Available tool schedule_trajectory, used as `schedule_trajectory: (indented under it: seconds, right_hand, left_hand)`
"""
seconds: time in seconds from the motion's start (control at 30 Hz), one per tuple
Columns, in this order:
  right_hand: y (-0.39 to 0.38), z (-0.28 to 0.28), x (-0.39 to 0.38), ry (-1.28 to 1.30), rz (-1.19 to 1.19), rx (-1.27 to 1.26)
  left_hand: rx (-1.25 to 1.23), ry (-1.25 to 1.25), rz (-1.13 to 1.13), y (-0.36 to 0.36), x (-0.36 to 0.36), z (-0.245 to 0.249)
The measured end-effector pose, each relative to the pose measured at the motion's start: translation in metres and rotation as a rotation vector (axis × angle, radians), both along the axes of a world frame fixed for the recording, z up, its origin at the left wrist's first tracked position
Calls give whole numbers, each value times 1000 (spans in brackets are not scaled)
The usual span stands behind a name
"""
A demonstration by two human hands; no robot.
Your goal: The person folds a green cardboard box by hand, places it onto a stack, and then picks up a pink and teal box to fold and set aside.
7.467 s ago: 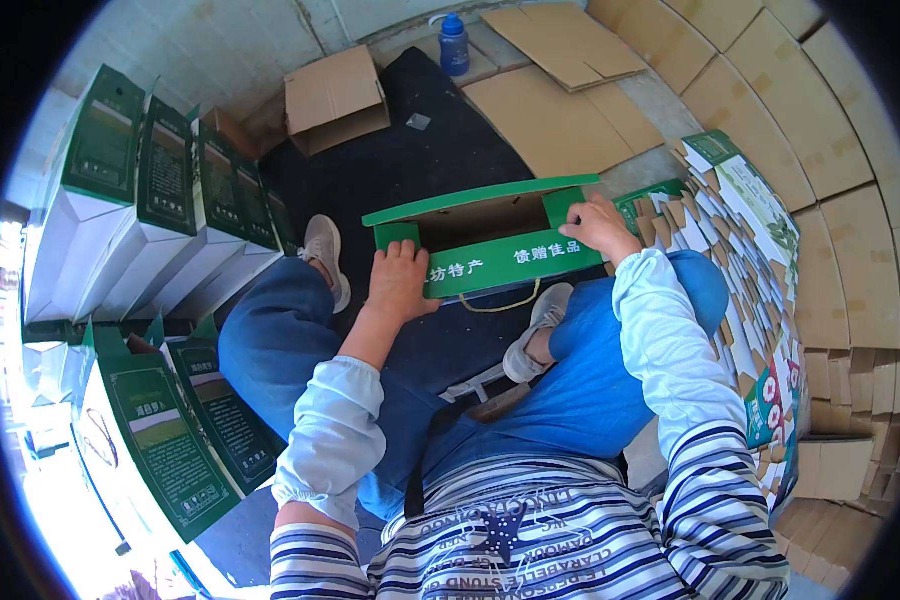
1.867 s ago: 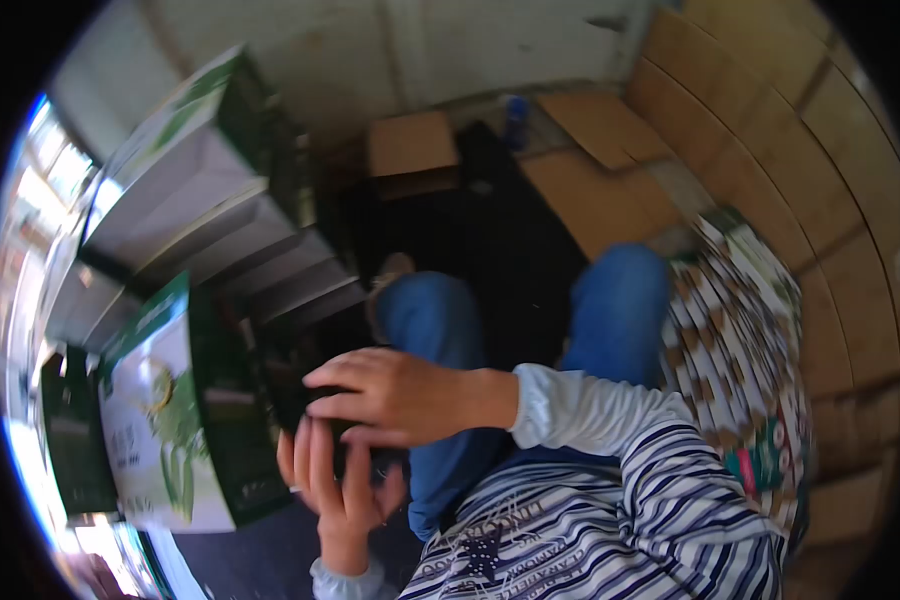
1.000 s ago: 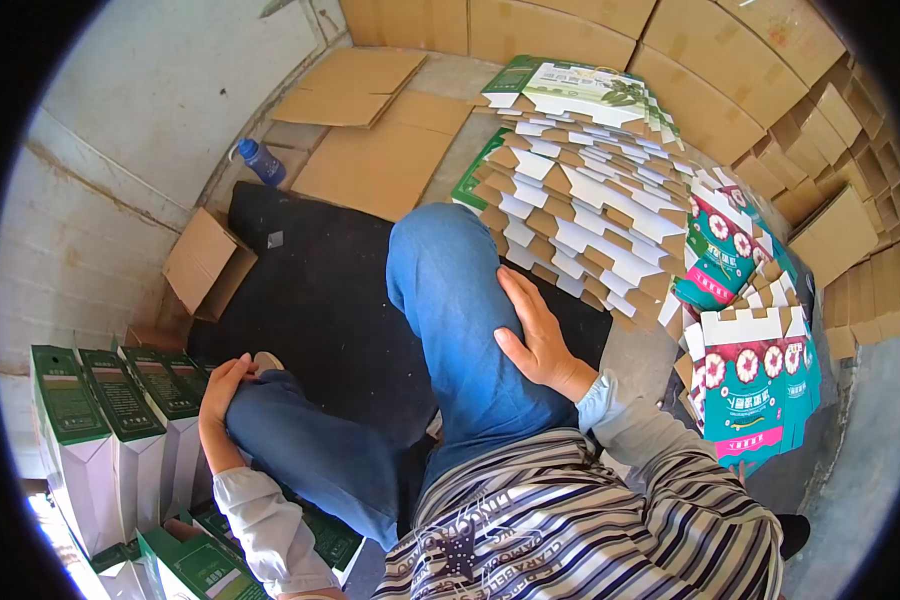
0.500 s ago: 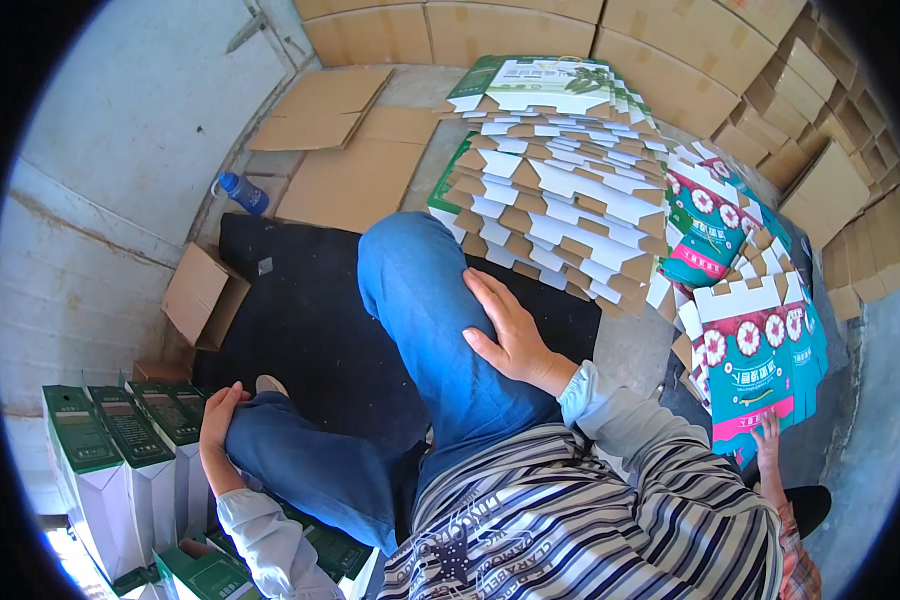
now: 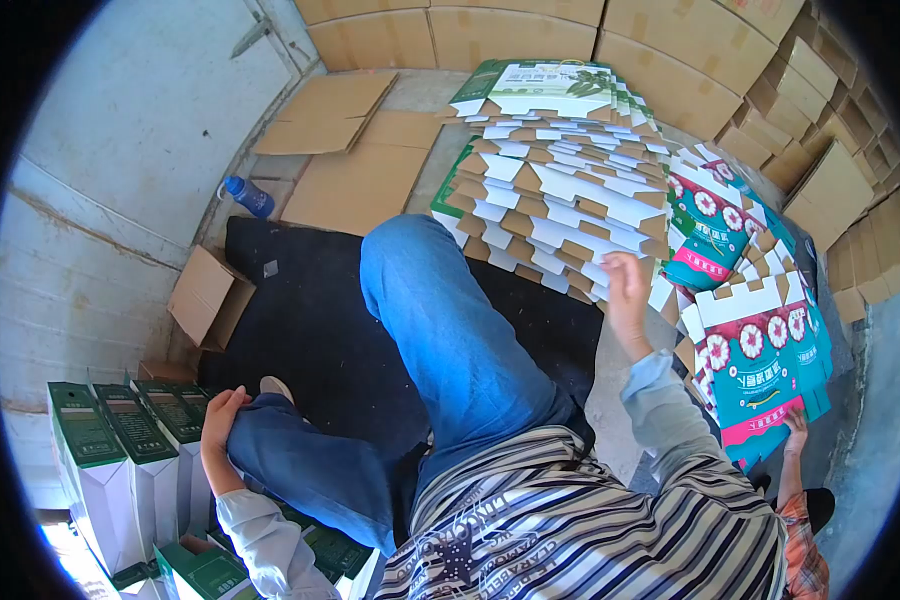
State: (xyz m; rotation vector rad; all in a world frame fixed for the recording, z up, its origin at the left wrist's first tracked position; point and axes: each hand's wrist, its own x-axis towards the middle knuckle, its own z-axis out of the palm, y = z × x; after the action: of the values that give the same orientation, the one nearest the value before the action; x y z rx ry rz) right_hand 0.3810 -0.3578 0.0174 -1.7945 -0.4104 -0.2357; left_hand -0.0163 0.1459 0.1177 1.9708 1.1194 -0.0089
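Observation:
My left hand (image 5: 222, 418) rests loosely against the bent knee of the dark jeans (image 5: 305, 455), holding nothing. Beside it stand green and white gift boxes (image 5: 130, 455) in a row. Raised in front of me, my right hand (image 5: 628, 290) has its fingers loosely bent and nothing shows in them. It overlaps the near right edge of a stack of flat, die-cut cartons (image 5: 560, 215), whose white and brown flaps fan towards me. The topmost carton at the far end is green and white with a leaf picture.
At the right, another person's hand (image 5: 794, 430) touches a teal and pink flat carton (image 5: 760, 370) on a pile. A blue bottle (image 5: 250, 198), flattened cardboard (image 5: 365, 175) and a small cardboard box (image 5: 210, 298) lie around the black mat (image 5: 305, 300). Brown cartons (image 5: 515, 40) line the back.
My right hand has lifted off my raised knee and moved right to the carton stack's edge. My left hand stays put. The other person's hand has shifted slightly right along the teal carton.

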Motion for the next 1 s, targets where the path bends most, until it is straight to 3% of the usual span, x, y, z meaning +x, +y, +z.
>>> schedule_trajectory:
  seconds: [0.13,0.27,0.47,0.57,0.6,0.83,0.93,1.0]
  right_hand:
    - [-62,-68,31,217,-151,275]
    - [-111,-122,16,645,-403,315]
    - [-197,-180,1,873,-554,381]
    - [-221,-169,2,859,-639,399]
    - [-225,-166,8,837,-639,286]
    - [-194,-150,42,815,-397,191]
    - [-168,-134,61,683,-383,223]
    - [-165,-133,84,458,-379,212]
  left_hand:
    - [-12,28,-23,4,-3,0]
    - [-35,21,5,0,-2,6]
    - [-19,39,-8,3,-7,6]
    - [-25,23,-20,-6,-2,14]
    - [-28,36,-13,-6,-2,15]
    - [3,89,-11,-7,1,21]
    - [-7,97,4,-7,1,23]
    - [-8,103,5,-11,3,24]
